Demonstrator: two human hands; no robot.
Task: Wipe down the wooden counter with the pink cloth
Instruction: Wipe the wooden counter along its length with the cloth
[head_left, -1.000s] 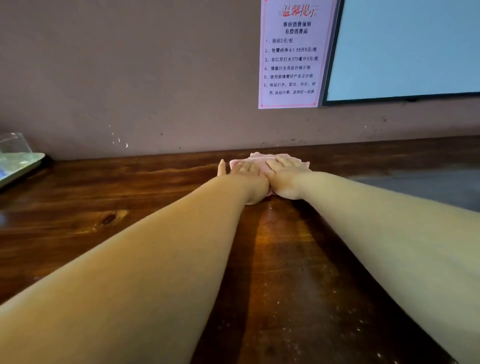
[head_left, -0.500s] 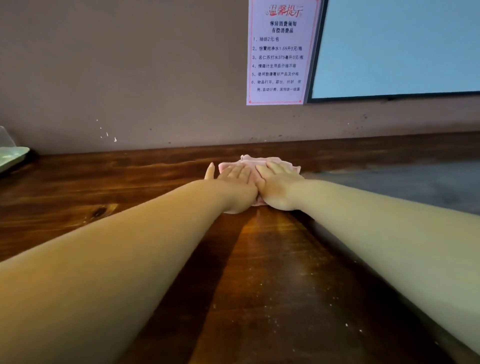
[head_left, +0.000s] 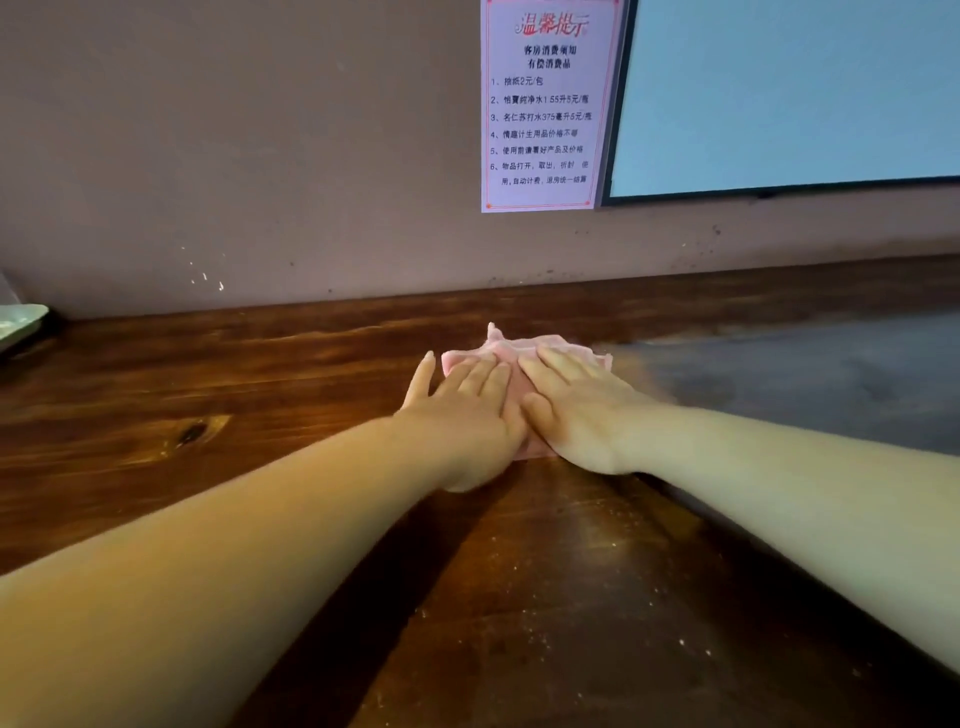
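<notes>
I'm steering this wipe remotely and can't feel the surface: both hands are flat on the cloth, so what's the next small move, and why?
Probably draw the cloth back toward you. Both the left hand and right hand press flat on it near the wall, and pale specks dot the near counter, so that strip looks unwiped.

Dim, warm indoor light as I see it, pale glow off the screen (head_left: 789, 93) at upper right, grey sheen on the wooden counter (head_left: 810, 374) beneath it, dark forearm shadows, wide-angle bowing at edges, slight softness overall.
</notes>
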